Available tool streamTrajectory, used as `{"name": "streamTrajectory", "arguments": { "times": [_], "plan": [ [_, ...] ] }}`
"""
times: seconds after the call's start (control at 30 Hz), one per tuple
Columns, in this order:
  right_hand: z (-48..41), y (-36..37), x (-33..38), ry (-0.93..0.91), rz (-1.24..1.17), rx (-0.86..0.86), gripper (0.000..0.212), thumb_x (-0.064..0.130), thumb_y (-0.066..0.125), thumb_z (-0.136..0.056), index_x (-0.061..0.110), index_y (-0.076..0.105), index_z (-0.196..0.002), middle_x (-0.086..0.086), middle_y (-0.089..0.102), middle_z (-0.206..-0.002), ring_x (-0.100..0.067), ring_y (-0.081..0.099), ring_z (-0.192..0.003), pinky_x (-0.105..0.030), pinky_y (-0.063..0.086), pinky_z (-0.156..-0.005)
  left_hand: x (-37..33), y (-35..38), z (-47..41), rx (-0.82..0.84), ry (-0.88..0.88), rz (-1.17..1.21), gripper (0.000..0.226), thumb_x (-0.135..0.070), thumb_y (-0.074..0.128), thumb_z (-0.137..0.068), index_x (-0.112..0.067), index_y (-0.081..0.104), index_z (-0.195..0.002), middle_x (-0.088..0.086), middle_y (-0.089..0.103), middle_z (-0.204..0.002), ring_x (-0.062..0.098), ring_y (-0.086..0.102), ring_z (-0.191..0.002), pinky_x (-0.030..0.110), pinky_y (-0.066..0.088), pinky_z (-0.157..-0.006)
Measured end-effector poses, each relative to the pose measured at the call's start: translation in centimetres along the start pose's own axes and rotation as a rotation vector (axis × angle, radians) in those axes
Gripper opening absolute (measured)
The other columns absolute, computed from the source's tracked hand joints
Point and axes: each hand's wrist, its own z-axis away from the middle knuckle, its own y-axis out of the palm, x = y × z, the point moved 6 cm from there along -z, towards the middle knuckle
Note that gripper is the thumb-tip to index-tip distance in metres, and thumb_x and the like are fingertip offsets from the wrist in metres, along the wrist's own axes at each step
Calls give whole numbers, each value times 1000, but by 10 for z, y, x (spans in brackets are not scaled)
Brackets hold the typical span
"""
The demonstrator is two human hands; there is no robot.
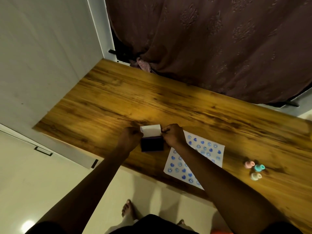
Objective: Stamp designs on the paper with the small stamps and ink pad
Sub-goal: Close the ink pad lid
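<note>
Presently both hands work at the ink pad (152,146), which sits on the bench (118,98) just at 9 o'clock of the paper (211,155). The pad's white lid (150,130) stands raised at 12 o'clock of the dark base. Left hand (130,137) is curled shut against the lid's left edge; right hand (173,135) is pinched on its right edge. Gripping both sides appears intended to swing the hinged lid squarely without sliding the base; whether it is opening or closing cannot be told.

Paper is well covered with blue hearts and smiley faces, the right forearm crossing its near corner. Judged on coverage, stamping is far along.

Three stamps, pink (249,164), teal (259,167) and white (255,176), lie clustered at 3 o'clock of the paper, apart from it and from both hands, likely parked there to keep inked faces off the sheet.
</note>
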Motion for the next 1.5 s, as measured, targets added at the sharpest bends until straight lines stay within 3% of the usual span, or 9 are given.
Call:
{"name": "streamTrajectory", "arguments": {
  "times": [0.17, 0.3, 0.53, 0.8, 0.97, 1.13, 1.23, 1.37, 1.5],
  "plan": [
    [1, 2, -2, -11, 24, 22, 22, 13, 74, -89, 17, 80, -110, -7, 76, -122, -29, 71, -111, -42, 59, -93, 1, 2, 3, -1, 28, -4, 29, -4, 62, -94, 0, 73, -121, 22, 76, -116, 33, 73, -105, 45, 60, -92],
    [2, 3, -5, 11, 0, 15, 21, 15, 75, -89, 19, 81, -109, -4, 77, -121, -27, 71, -109, -42, 59, -94, 1, 3, 7, -12, 41, -28, 30, -7, 62, -94, -5, 74, -121, 15, 76, -114, 27, 72, -102, 25, 55, -77],
    [7, 1, -9, 17, -92, -8, 16, 17, 71, -89, 23, 78, -103, 2, 78, -111, -19, 73, -101, -41, 60, -91, -1, 0, 24, -44, 87, 46, 30, -4, 63, -94, -9, 75, -122, 13, 77, -117, 31, 72, -112, 51, 59, -97],
    [16, 4, -22, 20, -218, -22, 9, 15, 70, -87, 17, 75, -94, 2, 77, -102, -18, 72, -97, -44, 60, -86, -4, 2, 45, -10, 143, 2, 41, -21, 55, -85, -54, 75, -97, -35, 76, -93, -12, 71, -94, 27, 59, -85],
    [19, 12, -33, 97, -445, 28, 9, 23, 66, -89, 22, 74, -83, -7, 78, -96, -29, 75, -98, -59, 57, -94, 7, 2, 49, -42, 168, 62, 35, -12, 60, -93, -33, 79, -112, -12, 81, -105, 4, 75, -103, 29, 62, -89],
    [22, 14, -36, 142, -626, 19, 24, 42, 69, -94, 25, 72, -76, -11, 80, -90, -31, 77, -93, -57, 59, -95, 4, 1, 58, -80, 155, 96, 46, -11, 64, -94, -55, 77, -93, -32, 78, -95, -10, 73, -91, 7, 55, -67],
    [25, 13, -34, 168, -687, 31, 21, 40, 74, -92, 20, 73, -85, -16, 79, -97, -31, 77, -96, -49, 61, -95, 10, 1, 58, -109, 127, 95, 39, -14, 64, -95, -51, 77, -96, -27, 78, -95, -8, 73, -93, 14, 60, -69],
    [29, 10, -35, 208, -741, 81, 12, 22, 75, -92, 11, 74, -98, -17, 77, -108, -30, 76, -102, -41, 62, -92, 20, 1, 59, -128, 76, 153, 23, -20, 61, -99, -23, 76, -116, 3, 78, -112, 23, 74, -107, 48, 62, -92],
    [32, 7, -39, 168, -619, 79, 14, 8, 78, -86, 7, 79, -100, -10, 79, -105, -27, 75, -101, -50, 62, -93, 20, 2, 61, -183, 83, 68, 17, -23, 64, -99, -29, 77, -90, -5, 79, -86, 13, 77, -82, 36, 62, -69]
  ]
}}
